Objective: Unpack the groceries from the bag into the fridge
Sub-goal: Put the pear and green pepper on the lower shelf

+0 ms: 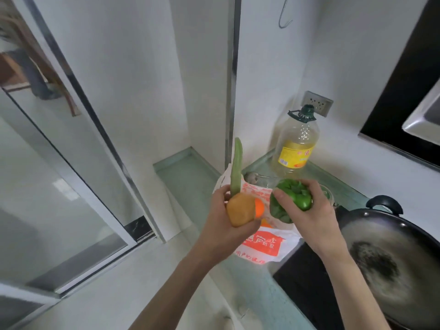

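My left hand [222,211] grips a brown potato [240,210], an orange carrot [259,207] end and a long pale green cucumber [236,166] that points upward. My right hand [307,211] holds a shiny green bell pepper [298,195] together with some dark leafy greens [279,209]. Both hands hover above a white plastic grocery bag [264,246] with orange print, which lies on the pale green countertop [259,279]. No fridge is visible in the head view.
A large bottle of cooking oil [295,144] stands at the back of the counter below a wall socket [316,103]. A black wok [390,256] sits on a dark cooktop [307,282] at right. A glass sliding door [59,186] is at left.
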Action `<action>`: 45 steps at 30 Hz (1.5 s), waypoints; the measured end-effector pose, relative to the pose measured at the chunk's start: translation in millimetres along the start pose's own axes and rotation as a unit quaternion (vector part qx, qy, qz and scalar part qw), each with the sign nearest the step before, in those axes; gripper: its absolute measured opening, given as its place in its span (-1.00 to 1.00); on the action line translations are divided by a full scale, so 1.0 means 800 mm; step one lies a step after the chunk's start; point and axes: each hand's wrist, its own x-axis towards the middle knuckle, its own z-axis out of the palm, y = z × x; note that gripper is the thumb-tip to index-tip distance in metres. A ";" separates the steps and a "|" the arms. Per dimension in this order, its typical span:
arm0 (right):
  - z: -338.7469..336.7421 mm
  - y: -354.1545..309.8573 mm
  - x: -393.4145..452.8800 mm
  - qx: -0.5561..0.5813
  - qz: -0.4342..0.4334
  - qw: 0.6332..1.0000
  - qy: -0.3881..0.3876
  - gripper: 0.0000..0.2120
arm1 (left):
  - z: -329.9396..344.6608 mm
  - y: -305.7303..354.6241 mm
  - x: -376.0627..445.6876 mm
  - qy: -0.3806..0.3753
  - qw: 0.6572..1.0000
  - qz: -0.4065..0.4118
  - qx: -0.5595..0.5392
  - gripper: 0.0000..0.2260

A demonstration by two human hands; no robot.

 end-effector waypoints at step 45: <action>0.143 -0.277 -0.450 0.231 -0.243 0.784 -0.523 -0.44 | -0.131 0.116 -0.679 0.590 0.804 0.063 0.048 -0.56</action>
